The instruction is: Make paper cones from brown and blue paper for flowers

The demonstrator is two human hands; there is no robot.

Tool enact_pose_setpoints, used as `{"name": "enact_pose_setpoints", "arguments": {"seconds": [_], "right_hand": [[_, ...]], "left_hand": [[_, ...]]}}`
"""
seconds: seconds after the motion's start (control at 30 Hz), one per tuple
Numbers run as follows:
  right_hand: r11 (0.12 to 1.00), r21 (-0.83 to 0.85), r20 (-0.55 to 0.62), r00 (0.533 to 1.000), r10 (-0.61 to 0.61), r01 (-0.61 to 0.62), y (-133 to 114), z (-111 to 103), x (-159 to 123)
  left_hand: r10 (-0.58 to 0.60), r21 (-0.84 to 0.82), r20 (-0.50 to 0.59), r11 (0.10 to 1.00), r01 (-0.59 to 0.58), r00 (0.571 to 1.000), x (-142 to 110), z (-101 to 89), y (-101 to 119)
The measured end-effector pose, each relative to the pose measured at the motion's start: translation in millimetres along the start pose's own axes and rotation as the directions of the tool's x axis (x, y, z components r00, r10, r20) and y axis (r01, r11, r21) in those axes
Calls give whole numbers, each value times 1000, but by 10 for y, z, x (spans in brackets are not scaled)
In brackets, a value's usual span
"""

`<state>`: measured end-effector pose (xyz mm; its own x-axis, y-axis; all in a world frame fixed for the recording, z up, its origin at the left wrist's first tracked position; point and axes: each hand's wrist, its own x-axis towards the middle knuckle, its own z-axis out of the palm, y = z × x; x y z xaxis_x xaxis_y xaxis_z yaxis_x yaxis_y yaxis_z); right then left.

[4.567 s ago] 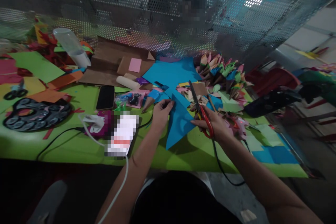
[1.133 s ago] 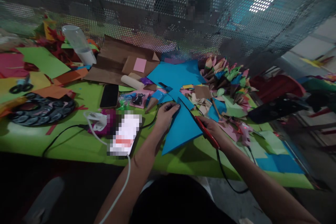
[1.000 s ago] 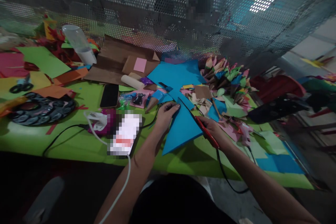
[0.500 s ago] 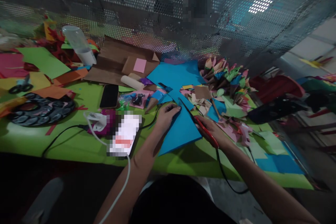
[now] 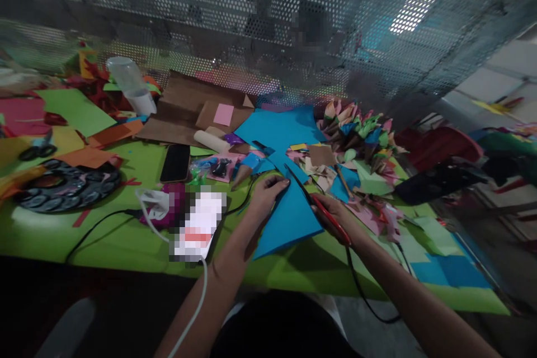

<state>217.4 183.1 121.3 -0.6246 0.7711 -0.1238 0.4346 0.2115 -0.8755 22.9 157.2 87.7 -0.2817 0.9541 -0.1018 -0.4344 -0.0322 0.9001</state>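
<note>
Right grip [image 5: 341, 216] around red scissors [image 5: 322, 210], left grip [image 5: 268, 191] pinching blue paper [image 5: 290, 221]

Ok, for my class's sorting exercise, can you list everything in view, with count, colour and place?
table: one, green, across the middle
held paper: one piece or stack, blue, centre
red-handled scissors: one, red and dark, centre
large paper: one, blue, back centre
brown paper: at least two pieces, brown, back
dark phone: one, black, left of centre
lit phone: one, blurred, front left
welled tray: one, black-grey, left
black-handled scissors: one, dark, far left
container: one, clear, back left
cones: many, mixed colours, back right
scraps: too cluttered to count, mixed colours, scattered
perforated panel: one, grey, behind table
left hand: one, on held paper
right hand: one, gripping red-handled scissors
</note>
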Motion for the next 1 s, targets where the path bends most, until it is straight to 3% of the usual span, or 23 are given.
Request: {"name": "enact_pose_setpoints", "arguments": {"seconds": [0.3,0.4,0.5,0.67,0.87,1.0], "right_hand": [[997,72,-79,996,36,-31,32,23,23],[979,198,-131,989,75,-48,-7,-18,15],[945,322,-112,988,103,-62,-54,-60,18],[948,314,-113,990,85,-46,-115,-55,68],[963,266,-221,975,9,51,-180,-57,109],[969,232,-258,966,-25,87,-216,-80,117]], "left_hand": [[-3,24,-36,1000,4,999,-34,8,53],[45,40,-94,998,-42,995,-37,9,41],[112,89,-106,991,-103,988,-35,8,28],[197,197,-110,965,-173,974,-59,13,72],[25,38,-120,999,-21,992,-97,44,101],[-120,125,67,986,111,991,-96,43,80]]}}
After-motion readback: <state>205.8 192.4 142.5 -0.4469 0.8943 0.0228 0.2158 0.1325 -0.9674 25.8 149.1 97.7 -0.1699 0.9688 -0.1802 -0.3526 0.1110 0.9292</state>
